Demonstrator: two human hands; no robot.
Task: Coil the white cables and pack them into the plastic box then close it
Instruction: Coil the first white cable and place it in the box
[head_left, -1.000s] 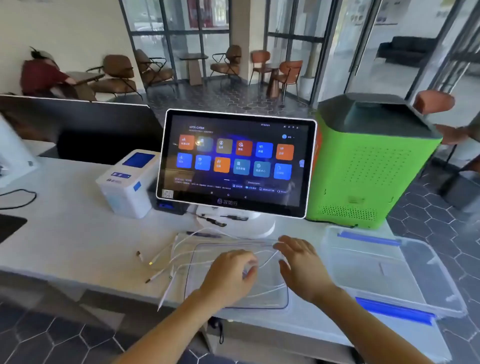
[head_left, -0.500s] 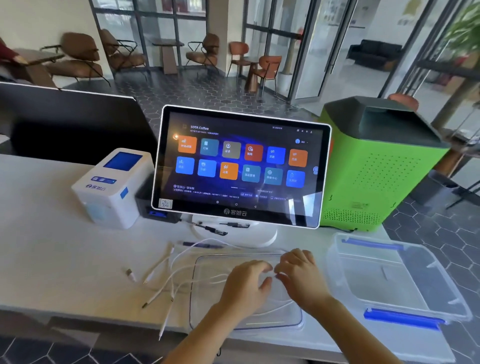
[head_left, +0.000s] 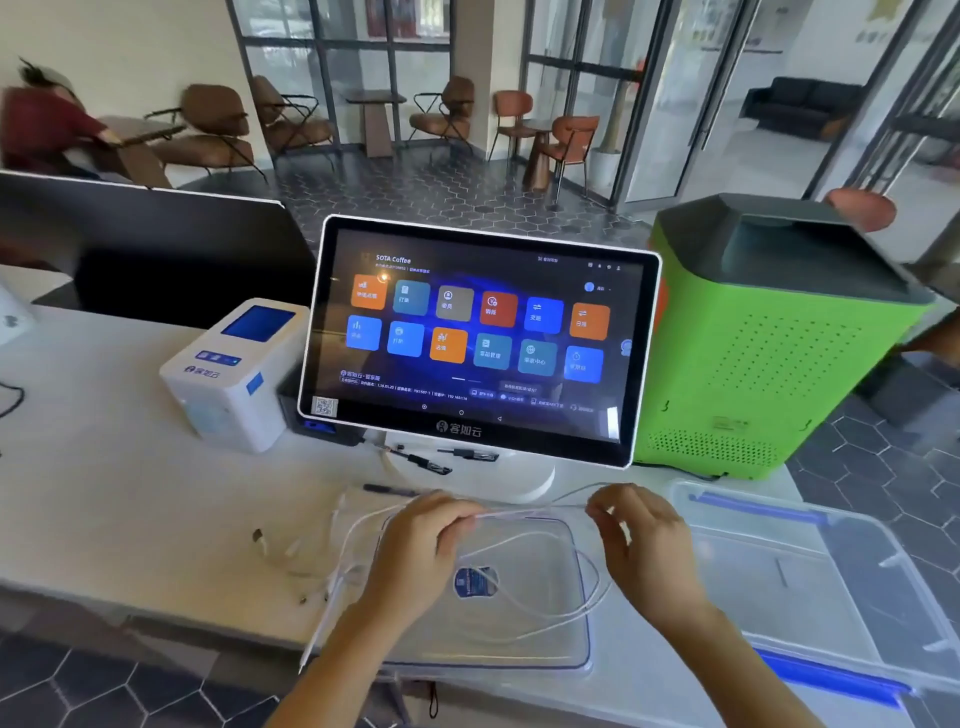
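Screen (head_left: 478, 332) reads "SOTA Coffee"; both hands pinch white cables (head_left: 524, 515)

Single view only: head-worn wide-angle, so no second view and no shared overlap. It looks forward and down over the near edge of the desk (head_left: 104, 509). Both forearms enter from the bottom edge; left hand (head_left: 415, 551) and right hand (head_left: 644, 545) sit low-centre, close to the lens. The touchscreen terminal (head_left: 478, 338) fills mid-frame, facing the camera, just beyond the hands. The upper third reaches over the desk into a seating area with chairs (head_left: 218, 130) and glass doors, well apart from the camera. Barrel distortion bends straight lines toward the edges, and the periphery is soft.
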